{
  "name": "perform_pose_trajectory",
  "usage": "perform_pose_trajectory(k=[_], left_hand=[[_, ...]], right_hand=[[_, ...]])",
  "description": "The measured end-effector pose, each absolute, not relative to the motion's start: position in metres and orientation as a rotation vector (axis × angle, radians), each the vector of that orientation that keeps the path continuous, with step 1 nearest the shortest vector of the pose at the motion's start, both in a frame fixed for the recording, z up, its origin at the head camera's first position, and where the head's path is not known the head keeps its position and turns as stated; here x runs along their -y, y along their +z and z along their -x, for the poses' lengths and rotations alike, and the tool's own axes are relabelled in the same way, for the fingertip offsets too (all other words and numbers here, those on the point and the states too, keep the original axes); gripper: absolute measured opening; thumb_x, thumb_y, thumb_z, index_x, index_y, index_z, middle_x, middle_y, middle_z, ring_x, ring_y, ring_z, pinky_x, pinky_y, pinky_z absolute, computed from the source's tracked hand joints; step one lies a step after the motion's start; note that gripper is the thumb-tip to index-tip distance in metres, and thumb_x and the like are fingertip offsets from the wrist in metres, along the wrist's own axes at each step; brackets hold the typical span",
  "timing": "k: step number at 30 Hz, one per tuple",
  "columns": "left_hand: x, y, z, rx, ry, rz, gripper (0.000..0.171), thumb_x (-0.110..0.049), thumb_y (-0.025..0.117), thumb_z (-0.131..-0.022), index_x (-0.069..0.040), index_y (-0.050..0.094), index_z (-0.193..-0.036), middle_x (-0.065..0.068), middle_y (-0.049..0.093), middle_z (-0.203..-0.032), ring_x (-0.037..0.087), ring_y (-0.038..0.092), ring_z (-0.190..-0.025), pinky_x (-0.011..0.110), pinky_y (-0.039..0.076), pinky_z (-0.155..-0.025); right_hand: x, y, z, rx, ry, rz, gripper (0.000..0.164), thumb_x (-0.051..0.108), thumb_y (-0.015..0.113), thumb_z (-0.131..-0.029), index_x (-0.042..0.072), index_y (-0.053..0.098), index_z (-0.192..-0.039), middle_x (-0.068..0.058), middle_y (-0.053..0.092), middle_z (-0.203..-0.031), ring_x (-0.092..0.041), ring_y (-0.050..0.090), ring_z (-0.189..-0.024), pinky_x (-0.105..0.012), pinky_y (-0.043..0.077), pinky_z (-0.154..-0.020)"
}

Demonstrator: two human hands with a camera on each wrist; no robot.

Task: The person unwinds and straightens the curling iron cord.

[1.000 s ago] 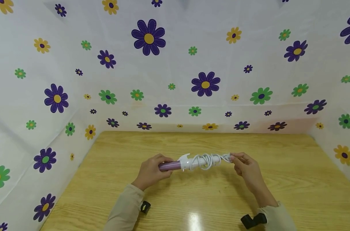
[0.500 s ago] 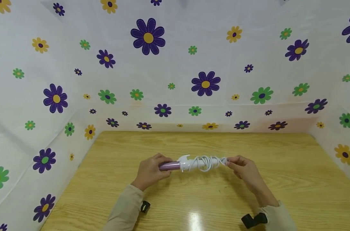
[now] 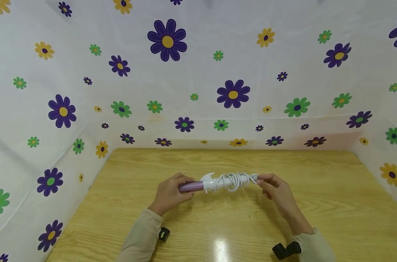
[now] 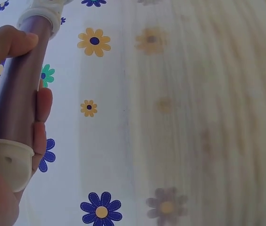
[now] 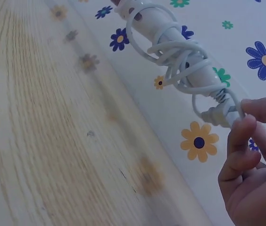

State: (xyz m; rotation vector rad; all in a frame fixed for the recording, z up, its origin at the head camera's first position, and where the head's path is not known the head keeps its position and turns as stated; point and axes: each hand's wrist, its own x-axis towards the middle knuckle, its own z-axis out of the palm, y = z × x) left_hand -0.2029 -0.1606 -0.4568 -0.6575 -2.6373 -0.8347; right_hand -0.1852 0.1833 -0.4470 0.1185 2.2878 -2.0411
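Observation:
A curling iron (image 3: 192, 186) with a purple barrel and white handle is held level above the table. My left hand (image 3: 169, 193) grips its barrel; in the left wrist view the thumb lies on one side of the barrel (image 4: 20, 84), fingers on the other, near a pale tip (image 4: 10, 162). Loops of white cord (image 3: 234, 181) wrap loosely round the handle. At the handle's end my right hand (image 3: 279, 195) pinches the cord between thumb and fingertips. Beside those fingertips, in the right wrist view, hangs a white plug (image 5: 218, 115).
Below lies a wood-grain table (image 3: 237, 225). A white sheet with printed flowers (image 3: 198, 72) stands behind it and along both sides. Each wrist wears a black strap mount, the left one (image 3: 164, 234) and the right one (image 3: 286, 251).
My right hand has shifted slightly left, bringing the pinched cord closer to the handle. The left hand keeps its grip on the barrel, nearly still.

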Motion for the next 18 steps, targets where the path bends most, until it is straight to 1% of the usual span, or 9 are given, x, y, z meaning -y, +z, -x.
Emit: perform_pose_trajectory(k=[3,5,9,14,18], left_hand=[[0.161,-0.457,0.204,2.627,-0.872,0.655,0.034,-0.022,0.084,-0.07,-0.02,0.073,-0.102,-0.006,0.068,-0.094,0.008,0.062,-0.077,0.023,0.048,-0.066],[0.162,-0.457,0.203,2.621,-0.899,0.654,0.034,-0.022,0.083,-0.07,-0.021,0.073,-0.102,-0.006,0.068,-0.094,0.008,0.063,-0.077,0.023,0.048,-0.067],[0.163,-0.457,0.203,2.625,-0.936,0.649,0.034,-0.021,0.083,-0.07,-0.02,0.073,-0.102,-0.006,0.068,-0.095,0.008,0.062,-0.079,0.024,0.049,-0.068],[0.164,-0.458,0.202,2.637,-0.955,0.646,0.033,-0.022,0.083,-0.071,-0.02,0.073,-0.102,-0.007,0.067,-0.095,0.008,0.062,-0.078,0.023,0.048,-0.068],[0.165,-0.458,0.204,2.632,-0.986,0.658,0.033,-0.021,0.083,-0.071,-0.02,0.073,-0.103,-0.006,0.068,-0.095,0.008,0.062,-0.079,0.023,0.049,-0.069]], right_hand=[[-0.184,-0.45,0.186,-2.241,-2.096,-0.082,0.038,0.02,0.061,-0.095,0.003,0.047,-0.127,0.011,0.056,-0.081,-0.005,0.05,-0.063,-0.022,0.043,-0.058],[-0.185,-0.452,0.186,-2.204,-2.123,-0.041,0.045,0.019,0.06,-0.096,0.001,0.043,-0.133,0.011,0.057,-0.084,-0.005,0.053,-0.063,-0.021,0.043,-0.057],[-0.188,-0.456,0.185,-2.178,-2.118,0.025,0.051,0.02,0.059,-0.097,-0.002,0.041,-0.139,0.009,0.055,-0.091,-0.006,0.057,-0.069,-0.02,0.045,-0.059],[-0.188,-0.457,0.184,-2.245,-2.046,0.046,0.05,0.016,0.06,-0.095,-0.002,0.043,-0.139,0.009,0.053,-0.094,-0.005,0.055,-0.071,-0.022,0.044,-0.059],[-0.186,-0.458,0.185,-2.301,-1.998,0.064,0.05,0.014,0.062,-0.094,0.0,0.044,-0.138,0.01,0.055,-0.095,-0.006,0.056,-0.07,-0.023,0.044,-0.056]])
